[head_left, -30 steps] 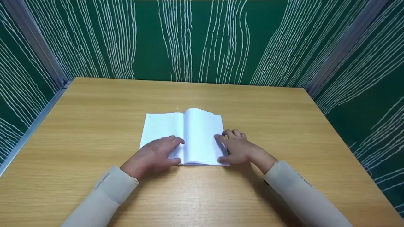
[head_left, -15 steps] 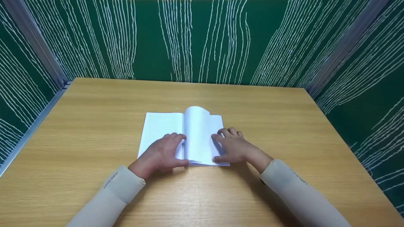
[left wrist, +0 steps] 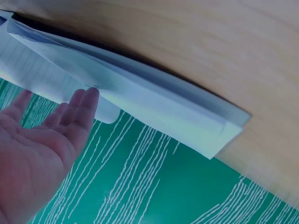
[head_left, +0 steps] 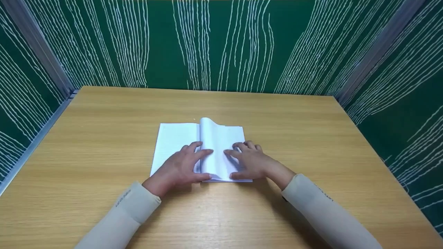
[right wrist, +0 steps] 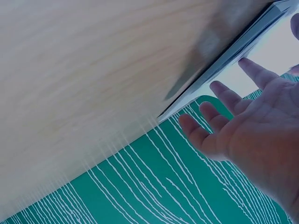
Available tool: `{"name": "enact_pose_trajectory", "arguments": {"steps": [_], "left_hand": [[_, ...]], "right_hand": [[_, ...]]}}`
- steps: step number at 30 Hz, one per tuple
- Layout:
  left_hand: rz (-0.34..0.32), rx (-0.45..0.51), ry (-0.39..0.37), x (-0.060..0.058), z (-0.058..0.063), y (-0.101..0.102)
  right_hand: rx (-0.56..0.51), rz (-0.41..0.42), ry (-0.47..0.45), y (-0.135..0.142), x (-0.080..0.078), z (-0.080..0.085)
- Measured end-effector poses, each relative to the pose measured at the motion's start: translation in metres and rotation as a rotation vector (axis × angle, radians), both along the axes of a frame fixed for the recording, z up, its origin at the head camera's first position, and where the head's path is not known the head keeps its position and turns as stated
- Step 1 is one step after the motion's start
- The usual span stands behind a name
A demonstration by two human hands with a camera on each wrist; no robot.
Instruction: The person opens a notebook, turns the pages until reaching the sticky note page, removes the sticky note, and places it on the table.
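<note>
an open notebook (head_left: 178, 136) lay at the centre of the head view on the worktop (head_left: 214, 214), its right-hand pages (head_left: 218, 143) arched at their inner side, with the left hand (head_left: 183, 165) spread at that arch and the right hand (head_left: 251, 162) spread, fingertips touching farther right.

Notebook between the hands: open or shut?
Open, though not flat: in the head view the notebook shows a left page and right-hand pages, the latter bulging up beside the fold.
</note>
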State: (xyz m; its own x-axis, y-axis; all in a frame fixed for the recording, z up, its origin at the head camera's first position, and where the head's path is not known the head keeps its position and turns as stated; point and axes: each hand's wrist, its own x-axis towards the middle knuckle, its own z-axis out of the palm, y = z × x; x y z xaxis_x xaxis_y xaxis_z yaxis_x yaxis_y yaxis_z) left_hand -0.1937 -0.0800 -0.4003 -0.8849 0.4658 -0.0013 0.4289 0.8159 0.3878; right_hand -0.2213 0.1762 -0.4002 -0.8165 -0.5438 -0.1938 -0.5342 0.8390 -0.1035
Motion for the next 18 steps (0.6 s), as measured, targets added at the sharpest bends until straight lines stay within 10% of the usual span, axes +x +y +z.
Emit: {"name": "enact_pose_trajectory", "arguments": {"steps": [18], "left_hand": [[0.037,-0.016,0.107,-0.001,-0.005,-0.008]], "right_hand": [[-0.014,-0.066,-0.074,0.019,0.002,0.004]]}}
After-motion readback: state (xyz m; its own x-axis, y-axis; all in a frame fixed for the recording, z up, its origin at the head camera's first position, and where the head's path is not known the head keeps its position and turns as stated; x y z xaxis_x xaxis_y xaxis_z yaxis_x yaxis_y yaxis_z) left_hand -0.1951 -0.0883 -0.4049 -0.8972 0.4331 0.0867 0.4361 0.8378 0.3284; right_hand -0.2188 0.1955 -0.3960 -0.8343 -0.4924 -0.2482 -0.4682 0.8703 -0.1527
